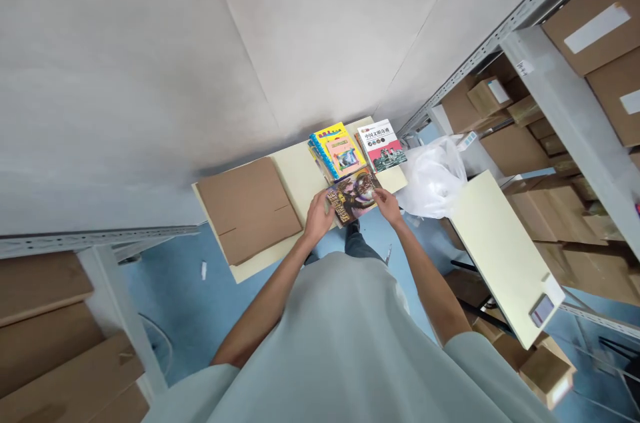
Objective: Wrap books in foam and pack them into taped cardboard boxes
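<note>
Between my two hands is a dark, colourful picture book (354, 195), held at the table's near edge. My left hand (319, 216) grips its left side, with the fingers partly hidden beneath it. On the right side, my right hand (387, 205) pinches the cover's edge between thumb and fingers. Just beyond the held book lies a stack of books topped by a yellow book (326, 133) and a smaller pinkish one (344, 155). To the right of that stack rests a white and red book with Chinese lettering (382, 143), on top of another pile.
A flat brown cardboard sheet (245, 209) covers the left part of the cream table (295, 173). A white plastic bag (434, 179) bulges at the right. Beyond it stands a second cream table (500, 256) with a phone (541, 310). Shelves of cardboard boxes (520, 153) flank both sides.
</note>
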The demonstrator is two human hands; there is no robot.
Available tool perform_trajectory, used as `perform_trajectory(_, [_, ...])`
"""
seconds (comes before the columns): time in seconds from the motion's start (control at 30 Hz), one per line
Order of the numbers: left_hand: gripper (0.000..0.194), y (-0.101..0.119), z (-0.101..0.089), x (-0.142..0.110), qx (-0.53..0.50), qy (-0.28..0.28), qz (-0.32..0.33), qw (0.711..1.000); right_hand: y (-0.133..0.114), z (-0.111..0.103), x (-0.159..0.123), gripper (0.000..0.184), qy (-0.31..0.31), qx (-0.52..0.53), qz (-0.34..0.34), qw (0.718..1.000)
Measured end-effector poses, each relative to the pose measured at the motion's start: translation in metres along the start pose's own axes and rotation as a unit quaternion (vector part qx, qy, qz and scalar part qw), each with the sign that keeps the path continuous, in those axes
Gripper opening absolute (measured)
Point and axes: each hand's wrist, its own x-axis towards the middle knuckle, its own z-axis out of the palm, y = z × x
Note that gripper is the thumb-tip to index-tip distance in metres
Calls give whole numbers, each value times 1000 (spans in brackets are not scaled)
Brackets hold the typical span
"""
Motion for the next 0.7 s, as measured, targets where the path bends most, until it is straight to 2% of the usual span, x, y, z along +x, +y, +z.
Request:
perform_trajectory(0.2, [67, 33, 30, 95, 130, 4, 1, 992, -10, -14, 75, 54, -52, 54, -49, 996])
perform_trajectory(0.27, [74, 39, 40, 119, 182, -11, -5, 983, -17, -15, 97, 51, -80, 65, -62, 993])
perform_trajectory(0.33, [76, 43, 50, 132, 226, -32, -13, 973, -23, -15, 115, 47, -104, 72, -68, 990])
perform_trajectory(0.43, [69, 46, 61, 130, 262, -48, -24, 964, -26, -15, 134, 39, -132, 75, -64, 986])
perform_trajectory(0.53, [62, 52, 69, 113, 271, -65, -28, 960, -23, -13, 142, 32, -167, 70, -44, 983])
perform_trajectory(0.7, [52, 64, 81, 82, 252, -67, -34, 965, -10, -10, 138, 24, -221, 87, 49, 970])
